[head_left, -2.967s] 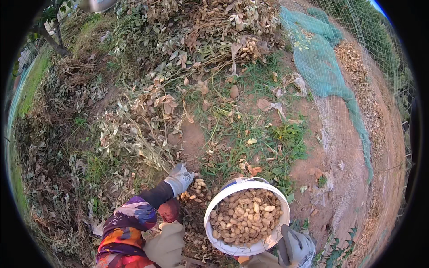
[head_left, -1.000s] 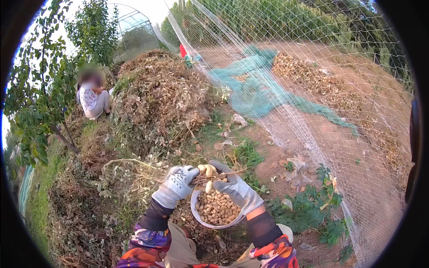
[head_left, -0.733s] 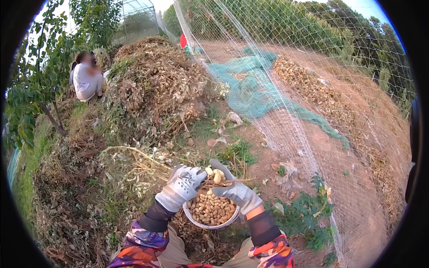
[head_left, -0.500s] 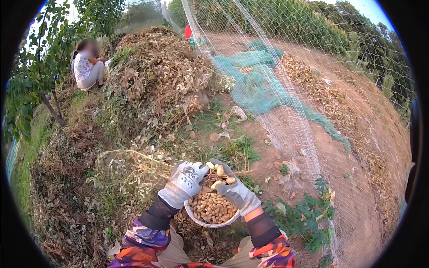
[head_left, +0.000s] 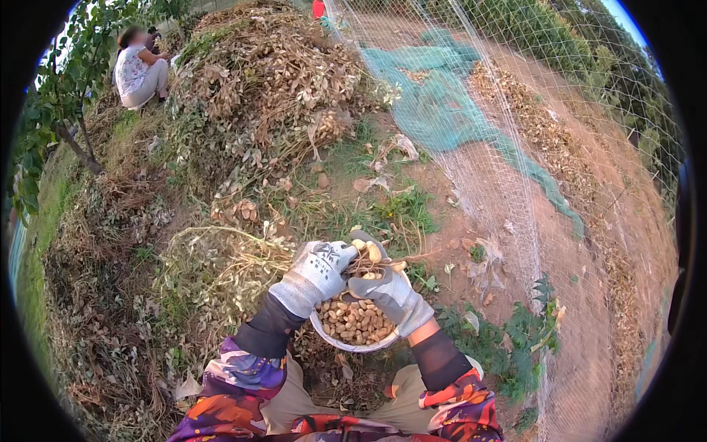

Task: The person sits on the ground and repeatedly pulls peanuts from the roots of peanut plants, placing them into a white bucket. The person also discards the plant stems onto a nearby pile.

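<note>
My left hand (head_left: pixel 318 271), in a grey-white glove, is closed around the root end of a dried peanut plant (head_left: pixel 254 243), whose stems and leaves trail off to the left. Pale peanuts (head_left: pixel 374 253) cluster on the roots between my two hands. My right hand (head_left: pixel 398 298), gloved too, curls its fingers about these peanuts from the right; its fingertips are partly hidden. Just below both hands is a white bucket (head_left: pixel 359 348) holding many loose peanuts (head_left: pixel 355 321). My hands cover part of its far rim.
A big heap of dried peanut plants (head_left: pixel 272 88) rises ahead, and more lie on the left. A person (head_left: pixel 140 70) sits low at the far left beside a tree (head_left: pixel 77 147). White netting (head_left: pixel 508 191) and green mesh (head_left: pixel 434 110) run along the right. Leafy weeds (head_left: pixel 504 335) grow near my right arm.
My view has tilted downward, so the heap and the person appear higher. Both hands, still together on the peanut plant, sit slightly farther up and right in the picture, and the right fingers have shifted around the peanuts.
</note>
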`<state>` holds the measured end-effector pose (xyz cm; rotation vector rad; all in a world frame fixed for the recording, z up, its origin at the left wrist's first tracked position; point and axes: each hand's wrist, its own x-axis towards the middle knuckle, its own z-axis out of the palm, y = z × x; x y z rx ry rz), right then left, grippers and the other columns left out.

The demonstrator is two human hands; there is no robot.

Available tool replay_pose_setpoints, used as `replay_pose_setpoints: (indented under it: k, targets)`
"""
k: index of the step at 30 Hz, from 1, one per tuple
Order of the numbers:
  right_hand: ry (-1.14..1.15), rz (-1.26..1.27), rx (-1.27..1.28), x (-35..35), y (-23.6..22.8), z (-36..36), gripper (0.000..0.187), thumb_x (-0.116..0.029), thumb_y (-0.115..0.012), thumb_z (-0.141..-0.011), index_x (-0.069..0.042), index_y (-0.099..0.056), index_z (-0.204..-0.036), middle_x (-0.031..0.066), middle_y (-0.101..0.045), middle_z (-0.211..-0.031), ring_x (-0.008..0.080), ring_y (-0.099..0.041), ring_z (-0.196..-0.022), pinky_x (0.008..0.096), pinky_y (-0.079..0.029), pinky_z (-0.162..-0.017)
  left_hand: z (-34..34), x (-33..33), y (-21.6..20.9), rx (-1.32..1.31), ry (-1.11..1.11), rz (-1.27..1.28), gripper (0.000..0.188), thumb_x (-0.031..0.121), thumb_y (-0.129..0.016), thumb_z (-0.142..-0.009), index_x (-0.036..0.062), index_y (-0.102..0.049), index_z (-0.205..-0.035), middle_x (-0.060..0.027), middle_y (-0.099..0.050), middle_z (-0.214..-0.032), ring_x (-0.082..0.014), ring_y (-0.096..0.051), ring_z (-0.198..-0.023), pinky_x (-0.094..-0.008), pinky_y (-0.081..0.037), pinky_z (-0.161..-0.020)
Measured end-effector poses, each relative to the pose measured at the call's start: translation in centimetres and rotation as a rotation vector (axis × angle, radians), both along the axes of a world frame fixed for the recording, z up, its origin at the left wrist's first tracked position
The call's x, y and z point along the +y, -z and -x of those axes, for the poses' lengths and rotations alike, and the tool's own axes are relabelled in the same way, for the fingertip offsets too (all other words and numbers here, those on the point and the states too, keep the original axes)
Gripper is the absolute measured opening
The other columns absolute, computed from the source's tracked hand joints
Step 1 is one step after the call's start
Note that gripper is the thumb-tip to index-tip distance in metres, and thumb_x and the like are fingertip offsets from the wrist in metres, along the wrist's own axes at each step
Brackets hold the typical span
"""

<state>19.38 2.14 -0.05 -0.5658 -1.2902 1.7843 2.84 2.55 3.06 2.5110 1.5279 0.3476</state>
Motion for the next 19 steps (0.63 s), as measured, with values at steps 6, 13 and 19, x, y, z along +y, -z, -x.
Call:
replay_pose_setpoints:
  k: [6,13,19]
  targets:
    - [-0.112,-0.066,-0.192,1.9,1.7,0.7,0.065,-0.026,-0.064,-0.081,-0.008,-0.031,-0.134,0.0030,-0.048,-0.124,0.0138,-0.048,-0.111,0.0297,-0.038,-0.097,0.0,0.1,-0.1,0.070,-0.065,0.081,0.032,0.031,-0.064,-0.070,0.0095,-0.057,-0.093,-0.0114,-0.062,-0.081,-0.0298,-0.061,-0.081,-0.0404,-0.047,-0.070]
    - [-0.153,-0.302,-0.506,2.6,3.5,0.5,0.058,-0.017,-0.065,-0.079,-0.007,-0.038,-0.129,0.0054,-0.044,-0.130,0.0177,-0.044,-0.117,0.0300,-0.034,-0.102,0.3,0.2,-0.4,0.259,-0.027,0.297,0.023,0.018,-0.060,-0.068,0.0068,-0.059,-0.088,-0.0139,-0.063,-0.083,-0.0297,-0.062,-0.084,-0.0395,-0.047,-0.074]
    - [-0.316,0.124,-0.175,3.0,4.0,0.4,0.049,-0.023,-0.049,-0.091,-0.010,-0.031,-0.135,0.0051,-0.038,-0.136,0.0165,-0.037,-0.125,0.0303,-0.029,-0.106,0.5,0.2,0.5,0.248,0.004,0.327,0.026,0.020,-0.060,-0.069,0.0074,-0.060,-0.091,-0.0155,-0.063,-0.087,-0.0291,-0.061,-0.086,-0.0392,-0.047,-0.077]
